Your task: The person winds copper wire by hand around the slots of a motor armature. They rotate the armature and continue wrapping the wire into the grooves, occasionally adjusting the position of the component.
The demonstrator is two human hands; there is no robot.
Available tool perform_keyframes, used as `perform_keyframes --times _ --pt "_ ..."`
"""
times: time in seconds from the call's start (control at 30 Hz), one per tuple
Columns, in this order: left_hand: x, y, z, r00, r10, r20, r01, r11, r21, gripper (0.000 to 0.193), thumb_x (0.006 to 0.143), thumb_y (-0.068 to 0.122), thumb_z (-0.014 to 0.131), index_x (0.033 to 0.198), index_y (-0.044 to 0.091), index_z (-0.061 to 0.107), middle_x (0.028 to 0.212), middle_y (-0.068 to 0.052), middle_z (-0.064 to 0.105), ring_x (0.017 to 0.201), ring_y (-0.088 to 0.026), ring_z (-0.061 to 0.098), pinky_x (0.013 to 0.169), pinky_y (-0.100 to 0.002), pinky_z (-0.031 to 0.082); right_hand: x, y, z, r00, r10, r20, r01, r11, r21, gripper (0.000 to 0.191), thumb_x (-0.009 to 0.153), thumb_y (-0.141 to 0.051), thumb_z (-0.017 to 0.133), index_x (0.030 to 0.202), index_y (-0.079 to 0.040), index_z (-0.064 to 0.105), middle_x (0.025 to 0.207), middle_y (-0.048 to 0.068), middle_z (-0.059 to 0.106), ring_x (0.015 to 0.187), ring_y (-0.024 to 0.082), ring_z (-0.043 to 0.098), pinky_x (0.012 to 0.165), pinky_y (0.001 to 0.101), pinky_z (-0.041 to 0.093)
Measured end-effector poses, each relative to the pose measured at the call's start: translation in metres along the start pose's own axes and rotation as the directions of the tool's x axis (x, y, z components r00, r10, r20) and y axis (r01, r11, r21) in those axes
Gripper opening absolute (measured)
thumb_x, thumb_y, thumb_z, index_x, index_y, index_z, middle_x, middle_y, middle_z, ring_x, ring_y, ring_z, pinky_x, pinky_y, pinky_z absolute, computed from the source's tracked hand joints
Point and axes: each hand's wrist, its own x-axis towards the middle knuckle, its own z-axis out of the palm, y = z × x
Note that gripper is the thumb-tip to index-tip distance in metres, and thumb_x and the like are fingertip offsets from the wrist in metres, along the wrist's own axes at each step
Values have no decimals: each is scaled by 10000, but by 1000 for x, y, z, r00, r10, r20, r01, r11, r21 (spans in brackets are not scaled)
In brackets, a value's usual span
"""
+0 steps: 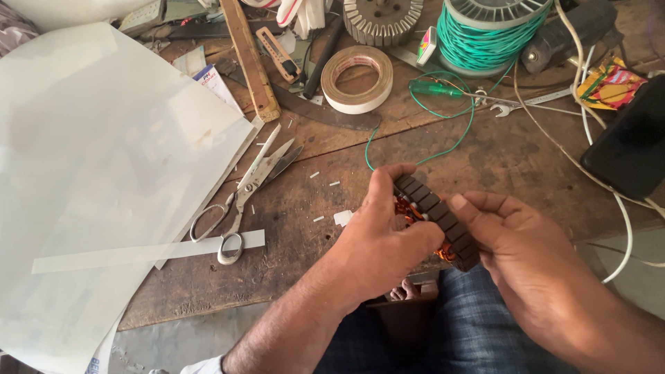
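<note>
Hands meet over the near edge of the wooden bench (pixel 499 159), both closed on a dark ring-shaped motor stator (pixel 438 220) with copper windings showing inside it. Left hand (pixel 384 242) has its grip wrapped around the stator's near-left side, thumb on top; right hand (pixel 526 253) pinches the outer rim with thumb and fingers. Scissors (pixel 242 190) lie to the left beside a large translucent sheet (pixel 90 173). A tape roll (pixel 357 79) and a spool of green wire (pixel 485 34) sit farther back.
</note>
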Motion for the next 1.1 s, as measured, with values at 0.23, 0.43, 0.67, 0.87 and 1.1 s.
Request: perform_keyframes --times 0.23,0.43,0.67,0.87,1.1 --pt "-9 -12 -9 961 273 -47 -260 947 189 885 843 251 721 1568 49 255 1336 -213 630 1262 -313 629 1038 -411 492 -13 -10 12 996 70 -63 -69 998 8 295 939 -279 648 1139 -63 654 926 44 716 832 117 630 777 286 497" --pt "-40 -37 -12 921 339 -194 -225 866 446 525 917 379 707 1266 16 559 1160 -223 711 1101 -360 699 889 -423 549 -7 -9 9 997 75 9 -75 997 28 281 935 -265 644 1104 -47 693 969 59 750 857 164 679 788 354 524" --pt "-44 -50 -31 854 499 -150 -347 759 551 235 989 249 609 1136 76 667 970 -156 703 925 -404 677 751 -495 529 22 -32 17 980 142 -137 -151 987 -57 285 1011 -310 591 1145 -79 690 1076 62 760 984 213 705 894 398 516" --pt "-28 -40 -50 849 515 -122 -350 719 601 206 973 250 612 1130 153 702 955 -111 666 921 -360 674 763 -467 535 44 -58 61 997 -61 -51 47 969 -243 272 981 -290 600 1113 -75 703 1132 40 784 1106 177 695 1015 304 472" --pt "-23 -50 -53 785 588 -195 -392 715 579 280 969 242 635 1213 110 669 1046 -144 662 1002 -369 656 815 -467 532 39 -39 74 992 -82 -101 38 925 -378 222 963 -286 634 1061 -96 694 1072 -16 735 1053 118 585 948 304 430"
